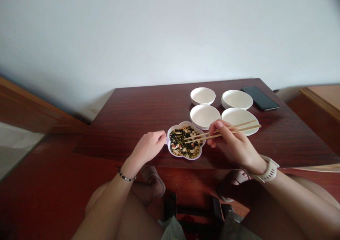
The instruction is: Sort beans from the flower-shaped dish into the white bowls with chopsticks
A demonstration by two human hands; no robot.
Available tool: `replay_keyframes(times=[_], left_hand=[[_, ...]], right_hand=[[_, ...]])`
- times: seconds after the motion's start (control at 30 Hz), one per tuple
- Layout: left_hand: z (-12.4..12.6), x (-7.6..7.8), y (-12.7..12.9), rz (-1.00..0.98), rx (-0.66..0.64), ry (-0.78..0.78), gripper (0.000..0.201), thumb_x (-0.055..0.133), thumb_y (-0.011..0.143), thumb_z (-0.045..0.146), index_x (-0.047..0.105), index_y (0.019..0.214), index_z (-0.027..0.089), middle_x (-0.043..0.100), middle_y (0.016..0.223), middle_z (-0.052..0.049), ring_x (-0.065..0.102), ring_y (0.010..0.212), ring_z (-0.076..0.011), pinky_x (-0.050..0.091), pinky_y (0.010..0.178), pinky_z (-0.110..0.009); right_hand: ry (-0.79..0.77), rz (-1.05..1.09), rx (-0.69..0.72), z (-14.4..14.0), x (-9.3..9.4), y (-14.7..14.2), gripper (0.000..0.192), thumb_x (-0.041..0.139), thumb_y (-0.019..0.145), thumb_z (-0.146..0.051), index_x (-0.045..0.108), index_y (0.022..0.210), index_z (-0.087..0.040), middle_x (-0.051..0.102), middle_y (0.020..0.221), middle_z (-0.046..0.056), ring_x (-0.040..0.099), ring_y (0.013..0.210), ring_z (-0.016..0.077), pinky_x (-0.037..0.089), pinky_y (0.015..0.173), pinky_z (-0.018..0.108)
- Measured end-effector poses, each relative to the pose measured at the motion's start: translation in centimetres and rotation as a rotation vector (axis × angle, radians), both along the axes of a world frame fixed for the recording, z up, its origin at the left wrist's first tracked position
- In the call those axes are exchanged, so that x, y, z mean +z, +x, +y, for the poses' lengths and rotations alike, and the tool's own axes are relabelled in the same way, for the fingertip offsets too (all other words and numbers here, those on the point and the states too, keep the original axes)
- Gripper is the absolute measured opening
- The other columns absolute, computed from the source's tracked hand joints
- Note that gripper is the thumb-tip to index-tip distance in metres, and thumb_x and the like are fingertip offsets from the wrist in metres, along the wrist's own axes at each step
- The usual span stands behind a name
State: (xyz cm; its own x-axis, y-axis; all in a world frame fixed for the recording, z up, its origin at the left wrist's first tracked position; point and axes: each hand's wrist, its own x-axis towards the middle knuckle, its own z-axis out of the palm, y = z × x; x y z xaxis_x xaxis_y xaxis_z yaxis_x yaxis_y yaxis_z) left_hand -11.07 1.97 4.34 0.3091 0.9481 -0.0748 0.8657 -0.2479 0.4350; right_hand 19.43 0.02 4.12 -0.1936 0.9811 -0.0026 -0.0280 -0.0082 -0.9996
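A flower-shaped dish (204, 148) with a pale purple rim sits near the table's front edge. It holds a mix of dark and yellow beans, green beans and peanuts (176, 151). My left hand (152, 143) is closed on the dish's small handle at its left side. In my right hand (230, 141) is a pair of wooden chopsticks (203, 137), their tips down at the beans in the middle of the dish. Whether the tips pinch a bean is too small to tell. Part of the nearest right bowl is hidden behind my right hand.
Beyond the dish stand several white bowls: back left (202, 95), back right (237, 99), front left (204, 116) and front right (251, 130). A dark tablet or phone (260, 97) lies right of them on the brown table (138, 116). A white wall (170, 34) rises behind.
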Motion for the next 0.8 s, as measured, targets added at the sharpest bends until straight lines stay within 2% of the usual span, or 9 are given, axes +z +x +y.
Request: replay_keyframes(times=[0.43, 0.8], left_hand=[[0.2, 0.0, 0.2, 0.010, 0.001, -0.003, 0.035, 0.042, 0.106, 0.029, 0.049, 0.073, 0.021, 0.064, 0.069, -0.001, 0.054, 0.063, -0.0156, 0.024, 0.064, -0.032], [0.1, -0.1, 0.3, 0.004, -0.009, 0.004, 0.036, 0.041, 0.107, 0.029, 0.049, 0.073, 0.020, 0.063, 0.069, 0.000, 0.053, 0.063, -0.0149, 0.024, 0.064, -0.032]], right_hand=[[-0.009, 0.065, -0.008, 0.1, -1.1, -0.3, 0.039, 0.057, 0.106, -0.058, 0.067, 0.095, -0.022, 0.070, 0.087, 0.005, 0.071, 0.080, 0.0183, 0.062, 0.073, 0.029], [-0.020, 0.091, -0.012, 0.1, -1.0, -0.4, 0.039, 0.059, 0.105, -0.057, 0.068, 0.094, -0.021, 0.068, 0.090, 0.004, 0.072, 0.079, 0.0165, 0.064, 0.073, 0.028]])
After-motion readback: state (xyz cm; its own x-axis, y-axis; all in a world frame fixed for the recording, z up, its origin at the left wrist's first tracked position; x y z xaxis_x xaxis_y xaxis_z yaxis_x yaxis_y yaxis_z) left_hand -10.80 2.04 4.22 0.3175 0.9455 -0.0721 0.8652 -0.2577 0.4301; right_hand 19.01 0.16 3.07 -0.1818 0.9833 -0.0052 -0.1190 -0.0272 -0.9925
